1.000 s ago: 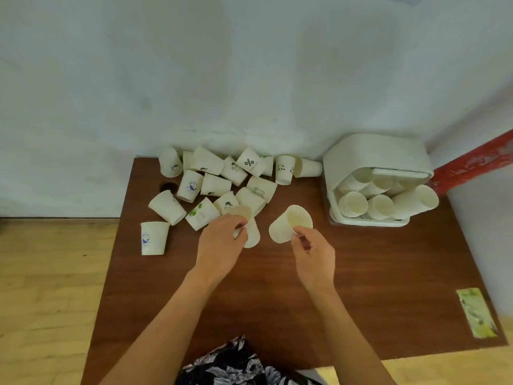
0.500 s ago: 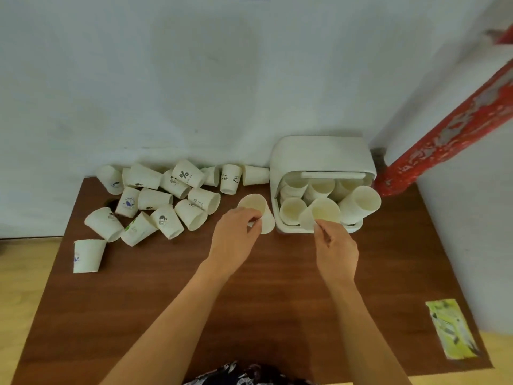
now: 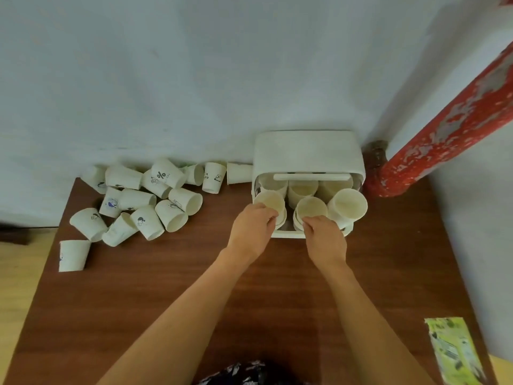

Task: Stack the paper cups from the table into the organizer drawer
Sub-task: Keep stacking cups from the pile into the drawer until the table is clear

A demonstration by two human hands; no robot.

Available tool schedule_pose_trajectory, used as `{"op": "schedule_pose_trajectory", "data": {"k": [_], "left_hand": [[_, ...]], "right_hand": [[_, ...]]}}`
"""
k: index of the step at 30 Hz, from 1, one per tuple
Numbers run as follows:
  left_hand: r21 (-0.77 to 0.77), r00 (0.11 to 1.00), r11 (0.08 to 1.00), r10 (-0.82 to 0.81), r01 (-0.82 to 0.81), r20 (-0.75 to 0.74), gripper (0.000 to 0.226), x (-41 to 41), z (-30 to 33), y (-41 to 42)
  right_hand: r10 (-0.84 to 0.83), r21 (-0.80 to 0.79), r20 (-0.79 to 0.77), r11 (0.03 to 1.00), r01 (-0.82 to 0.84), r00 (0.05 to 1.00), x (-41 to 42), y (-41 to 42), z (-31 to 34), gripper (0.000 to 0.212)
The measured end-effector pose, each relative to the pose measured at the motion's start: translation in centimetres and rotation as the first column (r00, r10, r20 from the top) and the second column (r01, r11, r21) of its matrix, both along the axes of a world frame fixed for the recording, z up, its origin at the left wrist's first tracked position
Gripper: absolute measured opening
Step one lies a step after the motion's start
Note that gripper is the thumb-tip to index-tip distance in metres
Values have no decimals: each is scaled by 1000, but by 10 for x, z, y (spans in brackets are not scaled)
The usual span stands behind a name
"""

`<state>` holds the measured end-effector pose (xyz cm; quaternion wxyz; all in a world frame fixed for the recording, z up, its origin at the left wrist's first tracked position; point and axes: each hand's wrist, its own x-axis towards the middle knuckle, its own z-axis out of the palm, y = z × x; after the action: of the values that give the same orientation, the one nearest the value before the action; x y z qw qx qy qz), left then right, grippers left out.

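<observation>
Table point(image 3: 277, 301): loose cups point(image 3: 144, 201) lie heaped far left against the wall; organizer drawer point(image 3: 308, 162) stands far right, full of cup stacks. Versus 0.5 s ago, left hand point(image 3: 254, 232) has carried its cup point(image 3: 270, 202) from beside the drawer onto the front-left stack, fingers pinching the rim. Right hand point(image 3: 326, 237) pinches the middle-front cup point(image 3: 311, 208) as before.

Both hands hold cups at the organizer drawer point(image 3: 286, 234). The left hand point(image 3: 254, 230) pinches one cup point(image 3: 269, 202); the right hand point(image 3: 326, 240) seemingly grips another cup point(image 3: 311, 208). Loose cups point(image 3: 144, 201) lie at ten o'clock.
</observation>
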<state>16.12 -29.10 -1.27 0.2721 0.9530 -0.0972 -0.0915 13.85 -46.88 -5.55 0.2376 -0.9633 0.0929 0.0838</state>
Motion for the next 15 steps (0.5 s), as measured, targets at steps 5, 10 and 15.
{"op": "schedule_pose_trajectory", "data": {"k": [5,10,15], "left_hand": [[149,993,988,-21,38,-113,25,11,-24,-16],[149,985,988,-17,42,-169,21,13,-46,-21],[17,997,1000,-14,16,-74,23,9,-43,-8]], "right_hand": [[31,-15,-53,999,-32,998,5,-4,-14,20],[56,-31,-47,998,-58,997,4,-5,-18,21],[-37,154,138,988,16,990,-7,10,-6,24]]}}
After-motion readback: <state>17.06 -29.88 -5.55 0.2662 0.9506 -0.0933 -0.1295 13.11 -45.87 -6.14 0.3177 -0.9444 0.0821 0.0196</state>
